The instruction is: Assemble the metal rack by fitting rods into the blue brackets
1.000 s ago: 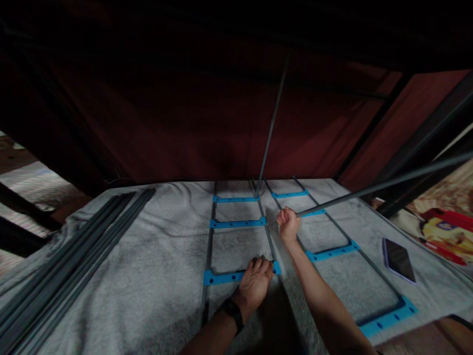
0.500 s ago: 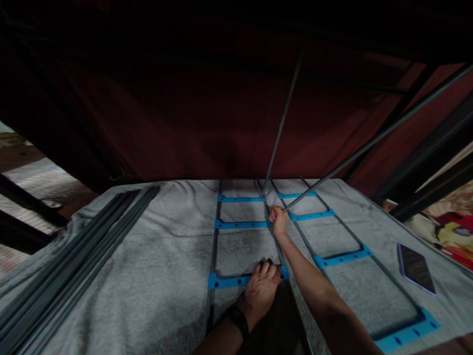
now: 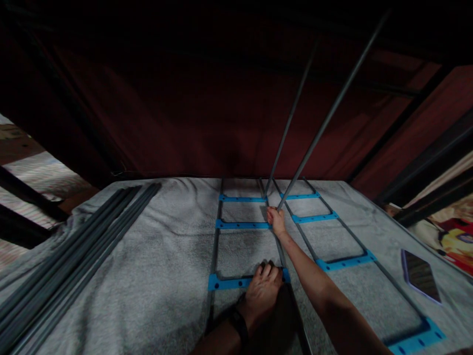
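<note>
Item one: my right hand (image 3: pixel 276 220), clenched round the lower end of a long grey rod (image 3: pixel 328 111), which slants up and away to the right into the dark; its foot sits at the right end of the middle blue crossbar (image 3: pixel 243 225) of the left ladder frame (image 3: pixel 218 236). Item two: my left hand (image 3: pixel 263 292), wrist in a dark watch, fingers curled over and pressing down the near blue crossbar (image 3: pixel 229 282) at its right end, so grasping that bar. Item three: a second upright rod (image 3: pixel 291 116), already standing from the far crossbar, just beside the one I hold. Item four: a right ladder frame (image 3: pixel 334 261), lying flat on the grey towel (image 3: pixel 148 256) that covers the table. Item five: a bundle of spare rods (image 3: pixel 70 266), left side, well apart from both hands. Item six: a phone (image 3: pixel 421 276), face up near the right edge. Handling note, as I judge it: keep the left hand bearing down so the frame cannot lift or slide on the soft towel, grip the rod low, and bring it in line with its standing neighbour before pushing its end home.
</note>
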A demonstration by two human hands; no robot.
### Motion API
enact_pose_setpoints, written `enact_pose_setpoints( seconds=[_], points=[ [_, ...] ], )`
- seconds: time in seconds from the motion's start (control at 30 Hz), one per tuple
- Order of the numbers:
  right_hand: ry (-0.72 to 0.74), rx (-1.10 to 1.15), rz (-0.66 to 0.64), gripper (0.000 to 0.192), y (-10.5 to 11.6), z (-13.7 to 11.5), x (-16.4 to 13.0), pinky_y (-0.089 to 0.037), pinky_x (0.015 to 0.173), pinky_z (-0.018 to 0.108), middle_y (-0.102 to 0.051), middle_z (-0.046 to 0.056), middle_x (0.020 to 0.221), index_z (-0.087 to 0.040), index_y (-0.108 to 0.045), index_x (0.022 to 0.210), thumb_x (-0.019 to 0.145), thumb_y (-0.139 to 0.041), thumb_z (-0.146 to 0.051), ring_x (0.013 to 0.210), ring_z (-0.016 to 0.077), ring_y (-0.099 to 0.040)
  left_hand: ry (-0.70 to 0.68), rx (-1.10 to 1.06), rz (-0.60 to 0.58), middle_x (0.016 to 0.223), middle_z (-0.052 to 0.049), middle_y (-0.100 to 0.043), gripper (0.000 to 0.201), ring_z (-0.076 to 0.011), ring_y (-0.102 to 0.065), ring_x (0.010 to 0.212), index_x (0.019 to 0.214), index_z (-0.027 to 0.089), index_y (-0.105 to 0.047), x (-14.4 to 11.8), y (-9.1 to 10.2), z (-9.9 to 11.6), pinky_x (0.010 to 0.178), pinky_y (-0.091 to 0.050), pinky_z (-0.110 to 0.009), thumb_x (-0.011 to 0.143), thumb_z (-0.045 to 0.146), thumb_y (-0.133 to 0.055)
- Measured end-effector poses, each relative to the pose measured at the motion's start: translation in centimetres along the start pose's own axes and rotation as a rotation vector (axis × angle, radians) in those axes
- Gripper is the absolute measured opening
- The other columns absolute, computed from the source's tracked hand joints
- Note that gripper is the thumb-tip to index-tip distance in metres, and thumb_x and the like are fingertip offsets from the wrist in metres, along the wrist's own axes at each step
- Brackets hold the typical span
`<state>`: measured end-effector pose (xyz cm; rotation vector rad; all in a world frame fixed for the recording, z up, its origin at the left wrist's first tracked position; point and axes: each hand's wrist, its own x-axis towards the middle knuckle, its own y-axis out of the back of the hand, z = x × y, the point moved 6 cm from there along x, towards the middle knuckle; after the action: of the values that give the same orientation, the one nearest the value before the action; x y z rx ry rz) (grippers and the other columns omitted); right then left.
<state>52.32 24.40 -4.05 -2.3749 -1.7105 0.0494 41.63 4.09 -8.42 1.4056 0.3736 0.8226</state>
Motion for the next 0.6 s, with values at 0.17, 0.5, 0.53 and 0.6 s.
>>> enact_pose_setpoints(
  seconds=[0.17, 0.5, 0.53, 0.6],
  points=[
    [-0.016, -0.023, -0.054, 0.047, -0.3, 0.5, 0.0, -0.017, 0.040, 0.024, -0.028, -0.008, 0.038, -0.025, -0.035, 0.047, 0.069, -0.067, -0.051, 0.039, 0.0066, -0.024, -0.031, 0.092, 0.031, 0.122, -0.010, -0.067, 0.041, -0.0241, -0.058, 0.121, 0.135, 0.019, -0.063, -0.1, -0.3, 0.1, 0.103, -0.045, -0.041, 0.099, 0.016, -0.043],
    [-0.035, -0.090, -0.035, 0.048, -0.3, 0.4, -0.5, -0.021, 0.042, 0.025, -0.029, -0.009, 0.040, -0.025, -0.035, 0.049, 0.076, -0.066, -0.050, 0.040, 0.0075, -0.027, -0.064, 0.066, 0.009, 0.123, -0.009, -0.069, 0.036, -0.0239, -0.058, 0.121, 0.132, 0.018, -0.066, 0.0, -1.6, -0.2, 0.104, -0.045, -0.039, 0.101, 0.025, -0.048],
    [-0.037, -0.097, -0.034, 0.048, -0.4, 0.3, -0.6, -0.021, 0.042, 0.025, -0.029, -0.009, 0.040, -0.025, -0.035, 0.050, 0.076, -0.066, -0.050, 0.040, 0.0076, -0.027, -0.060, 0.051, 0.004, 0.123, -0.010, -0.069, 0.036, -0.0243, -0.058, 0.122, 0.131, 0.017, -0.066, 0.0, -1.6, -0.2, 0.105, -0.045, -0.040, 0.102, 0.026, -0.047],
    [-0.043, -0.109, -0.035, 0.048, -0.7, -0.1, -0.7, -0.021, 0.043, 0.025, -0.029, -0.009, 0.040, -0.025, -0.035, 0.050, 0.077, -0.066, -0.049, 0.041, 0.0077, -0.027, -0.040, 0.015, -0.010, 0.125, -0.011, -0.068, 0.037, -0.0253, -0.056, 0.126, 0.132, 0.015, -0.064, 0.2, -1.2, -0.2, 0.108, -0.044, -0.041, 0.102, 0.026, -0.045]
  ],
)
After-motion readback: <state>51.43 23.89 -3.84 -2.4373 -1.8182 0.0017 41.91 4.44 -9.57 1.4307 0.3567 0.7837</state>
